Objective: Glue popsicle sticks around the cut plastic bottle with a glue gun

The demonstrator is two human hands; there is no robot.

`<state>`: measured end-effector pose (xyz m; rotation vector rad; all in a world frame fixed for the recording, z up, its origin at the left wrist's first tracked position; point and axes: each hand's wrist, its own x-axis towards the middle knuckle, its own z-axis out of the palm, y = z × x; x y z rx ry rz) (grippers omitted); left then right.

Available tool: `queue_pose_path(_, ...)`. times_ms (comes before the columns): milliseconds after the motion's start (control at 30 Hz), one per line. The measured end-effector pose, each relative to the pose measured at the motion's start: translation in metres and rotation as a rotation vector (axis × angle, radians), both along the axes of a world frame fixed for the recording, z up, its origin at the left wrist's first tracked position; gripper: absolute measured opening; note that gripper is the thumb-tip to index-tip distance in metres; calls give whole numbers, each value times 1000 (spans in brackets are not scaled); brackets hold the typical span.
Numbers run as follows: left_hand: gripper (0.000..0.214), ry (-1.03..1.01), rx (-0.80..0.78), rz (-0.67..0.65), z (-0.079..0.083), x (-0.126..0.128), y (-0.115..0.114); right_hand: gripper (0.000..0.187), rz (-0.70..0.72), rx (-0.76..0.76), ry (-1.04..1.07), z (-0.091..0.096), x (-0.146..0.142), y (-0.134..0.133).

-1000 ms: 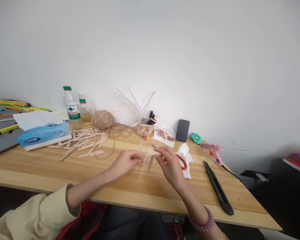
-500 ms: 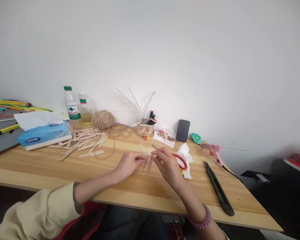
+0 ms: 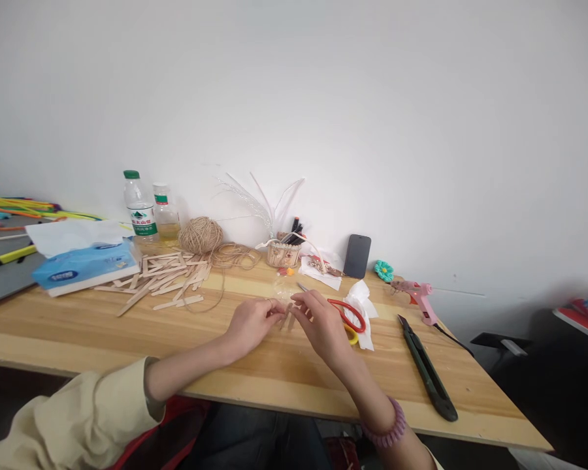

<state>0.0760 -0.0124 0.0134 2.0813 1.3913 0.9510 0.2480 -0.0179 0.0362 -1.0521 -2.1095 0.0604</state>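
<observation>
Pinching is recorded at both hands: the short stick pieces (image 3: pixel 288 316) are gripped between the closed fingertips of the left hand (image 3: pixel 249 324) and of the right hand (image 3: pixel 321 324), in the narrow space where the two sets of fingertips meet, low over the table (image 3: pixel 78 326). The work is judged to be at an early stage: only these few pieces are brought together, no joined or finished form can be made out, and whether any glue is on them cannot be told. The pile of whole sticks (image 3: pixel 169 277) is listed well to the left of the left fingers and farther back, loose and scattered. The red-handled scissors (image 3: pixel 347 313) are laid just to the right of the right fingers, untouched. The pink glue gun (image 3: pixel 416 294) and the utility knife (image 3: pixel 427 369) are placed well apart to the right of those fingers, neither in hand. Appearance of the pieces: pale bare wood, thin and flat, cut short, two or three strips set close side by side and slanted down toward the table; finer detail is too small to be read.
</observation>
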Motion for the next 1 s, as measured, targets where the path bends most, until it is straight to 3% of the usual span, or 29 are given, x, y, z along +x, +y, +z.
queue_pose_path(333,10,121,103,35,0,0,-2,15,-43,16,-27,-3,-1,3)
queue_pose_path(467,15,98,352,55,1,-1,0,16,-67,27,-66,-4,1,2)
queue_pose_path(567,31,145,475,-49,7,-2,6,18,-57,40,-88,-4,3,3)
queue_pose_path(633,31,223,460,-132,12,-1,10,18,-51,43,-101,-3,4,4)
queue_pose_path(767,5,351,349,-201,20,4,16,19,-42,42,-101,-3,5,6)
queue_pose_path(1000,18,299,280,-214,14,7,28,13,7,1,44,-5,2,6)
